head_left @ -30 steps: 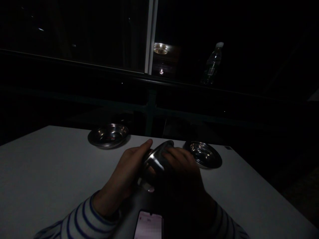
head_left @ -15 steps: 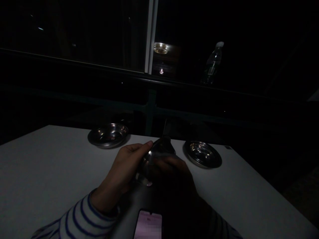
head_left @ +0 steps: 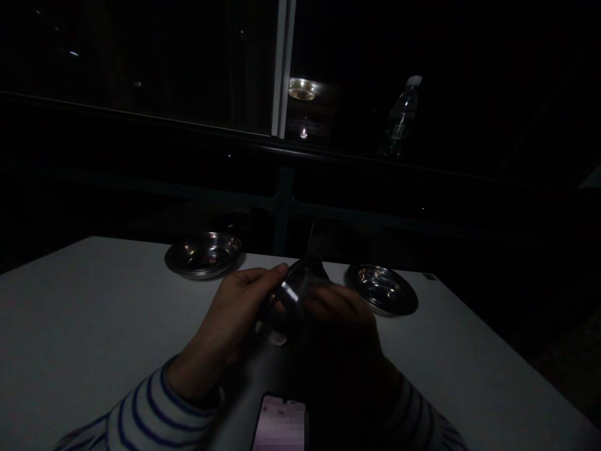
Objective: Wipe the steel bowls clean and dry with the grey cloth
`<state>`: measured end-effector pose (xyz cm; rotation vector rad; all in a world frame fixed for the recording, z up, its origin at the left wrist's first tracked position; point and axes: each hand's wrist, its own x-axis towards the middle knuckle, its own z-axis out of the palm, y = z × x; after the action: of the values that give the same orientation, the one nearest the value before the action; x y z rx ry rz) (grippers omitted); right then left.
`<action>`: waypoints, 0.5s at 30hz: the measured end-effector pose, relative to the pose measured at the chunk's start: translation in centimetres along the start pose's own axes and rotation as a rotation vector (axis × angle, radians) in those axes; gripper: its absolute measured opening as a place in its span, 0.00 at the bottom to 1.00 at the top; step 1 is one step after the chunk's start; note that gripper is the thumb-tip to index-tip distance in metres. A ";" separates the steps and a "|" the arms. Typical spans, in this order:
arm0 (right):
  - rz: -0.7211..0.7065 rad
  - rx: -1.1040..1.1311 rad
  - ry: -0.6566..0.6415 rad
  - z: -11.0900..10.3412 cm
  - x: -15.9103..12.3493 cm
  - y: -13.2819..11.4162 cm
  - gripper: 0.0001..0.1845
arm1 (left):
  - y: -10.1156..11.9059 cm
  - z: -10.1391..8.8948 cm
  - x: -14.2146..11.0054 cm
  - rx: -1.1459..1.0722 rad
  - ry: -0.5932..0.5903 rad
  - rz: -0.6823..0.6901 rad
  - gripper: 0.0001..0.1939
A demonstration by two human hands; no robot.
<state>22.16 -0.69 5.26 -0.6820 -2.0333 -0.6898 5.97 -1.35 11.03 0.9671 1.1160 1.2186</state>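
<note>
My left hand grips a shiny steel bowl that is tipped on its side just above the white table. My right hand lies over the bowl's right side, fingers on its rim and partly inside it; much of this hand is lost in shadow. Both sleeves are white with blue stripes. The bowl's lower part is hidden between my hands.
Two shallow steel dishes rest near the table's far edge, one at the left and one at the right. A lit phone lies at the near edge. A water bottle stands on a dark ledge behind. The room is very dark.
The bowl has turned in my hands and tilted more toward the far side. My right hand has shifted over its rim. The dishes and the phone have stayed in place.
</note>
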 end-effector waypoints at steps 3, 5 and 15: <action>0.148 0.028 -0.031 -0.7 0.3 0.9 0.14 | 0.0 0.1 -0.1 -0.005 0.004 -0.014 0.15; 0.113 0.020 -0.010 -0.7 0.2 0.6 0.13 | 0.0 0.2 -0.1 -0.015 -0.008 -0.031 0.14; 0.063 0.062 -0.027 -1.2 0.3 0.7 0.13 | 0.2 0.4 -0.2 -0.011 0.049 0.004 0.14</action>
<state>23.15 -1.00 6.27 -0.7200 -2.0404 -0.5816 6.29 -1.57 11.29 0.9359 1.1443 1.2564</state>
